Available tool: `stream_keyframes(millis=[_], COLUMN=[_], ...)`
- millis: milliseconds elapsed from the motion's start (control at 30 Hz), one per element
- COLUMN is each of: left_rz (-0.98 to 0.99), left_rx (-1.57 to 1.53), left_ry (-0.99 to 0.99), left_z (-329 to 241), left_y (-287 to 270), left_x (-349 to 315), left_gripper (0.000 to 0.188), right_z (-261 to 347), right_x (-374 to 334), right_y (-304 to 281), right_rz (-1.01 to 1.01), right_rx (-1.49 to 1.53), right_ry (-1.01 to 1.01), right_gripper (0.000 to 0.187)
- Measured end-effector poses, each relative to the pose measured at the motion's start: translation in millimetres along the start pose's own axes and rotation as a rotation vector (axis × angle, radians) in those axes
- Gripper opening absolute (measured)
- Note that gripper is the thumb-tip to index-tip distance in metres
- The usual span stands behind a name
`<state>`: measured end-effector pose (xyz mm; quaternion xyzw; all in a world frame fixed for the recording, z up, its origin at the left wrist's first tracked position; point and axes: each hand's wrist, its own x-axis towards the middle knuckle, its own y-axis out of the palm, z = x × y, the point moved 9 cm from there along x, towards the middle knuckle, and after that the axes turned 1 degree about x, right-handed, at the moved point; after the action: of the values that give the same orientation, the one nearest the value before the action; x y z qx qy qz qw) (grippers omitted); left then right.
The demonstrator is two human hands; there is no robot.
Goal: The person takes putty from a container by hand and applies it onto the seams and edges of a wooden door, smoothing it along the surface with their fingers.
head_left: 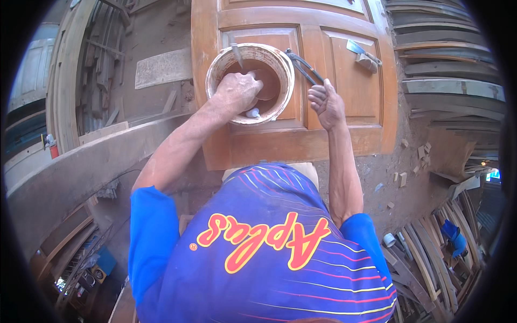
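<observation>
My left hand (237, 92) reaches into a round, stained white bucket (291, 83), its fingers curled. What they hold, if anything, is hidden. Beside it in the bucket lie a pale rounded thing (265, 90) and a small white-tipped thing (252, 113). A narrow tool (236, 54) leans over the far rim. To the right, dark-handled pincers (305, 67) lie against the bucket's side. My right hand (327, 105) is at their handle ends, fingers loosely bent and apart; contact is unclear. The bucket stands on a brown panelled wooden door (269, 144).
A putty knife (356, 48) and a small block (367, 64) lie on the door's right panel. Stacked boards (447, 70) line the right side. A long plank (97, 156) runs along the left. Wood scraps (403, 179) litter the dirt floor.
</observation>
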<state>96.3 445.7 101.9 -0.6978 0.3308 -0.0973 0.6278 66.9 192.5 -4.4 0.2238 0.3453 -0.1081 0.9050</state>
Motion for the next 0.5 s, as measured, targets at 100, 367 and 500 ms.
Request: stream_keyframes(millis=[100, 367, 500], left_rz=[-0.207, -0.615, -0.412], left_rx=[-0.045, -0.287, -0.503], left_ry=[-0.075, -0.185, -0.143], left_z=[4.8, 42.5, 39.6], left_y=[-25.6, -51.6, -42.2], left_x=[-7.1, -9.4, -20.2], left_gripper=[0.014, 0.015, 0.018], right_z=[67.1, 84.5, 7.9], right_x=[-41.0, -131.5, -88.2], right_y=[44.2, 221.3, 251.0], right_rz=[-0.021, 0.384, 0.717], right_rx=[-0.220, -1.485, -2.131], right_ry=[-0.300, -0.896, -0.702], right_gripper=[0.041, 0.014, 0.026])
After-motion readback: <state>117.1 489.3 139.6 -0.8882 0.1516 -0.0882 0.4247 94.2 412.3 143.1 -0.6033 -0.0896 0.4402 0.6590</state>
